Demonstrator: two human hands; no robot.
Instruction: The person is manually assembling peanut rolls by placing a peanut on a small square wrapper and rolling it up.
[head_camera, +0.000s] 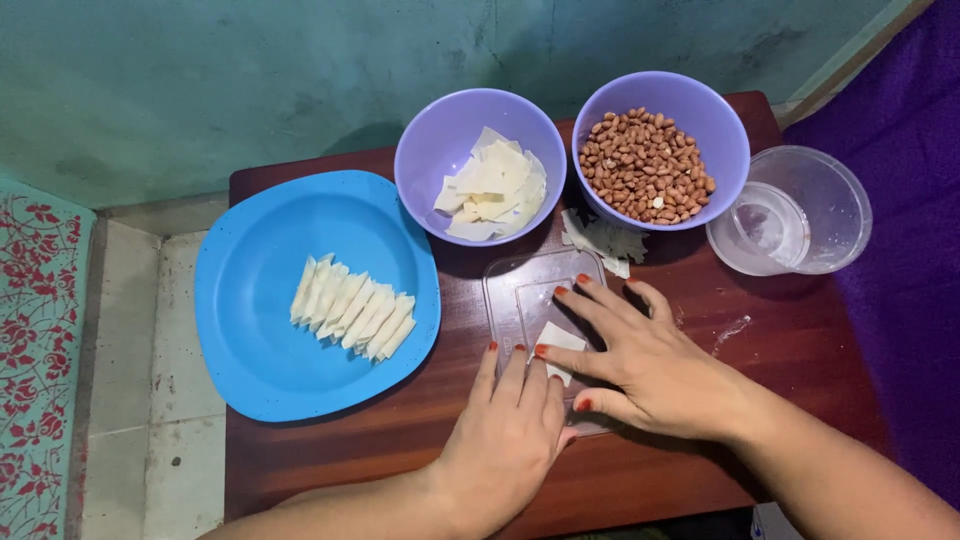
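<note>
both hands, left hand (505, 435) and right hand (650, 365), lie flat, gripping nothing, pressing a thin floppy wrapper (556, 340) that probably tears easily, so lift by edges at 12 o'clock.

A small pale dough sheet (558, 343) is lying flat on a clear plastic lid (520, 290), partly covered by fingers.

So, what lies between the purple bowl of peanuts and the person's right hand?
In the head view, torn white wrapper scraps lie on the dark wooden table between the purple peanut bowl and the right hand.

Home kitchen: peanut bowl (660, 150), low table (790, 350)
</note>
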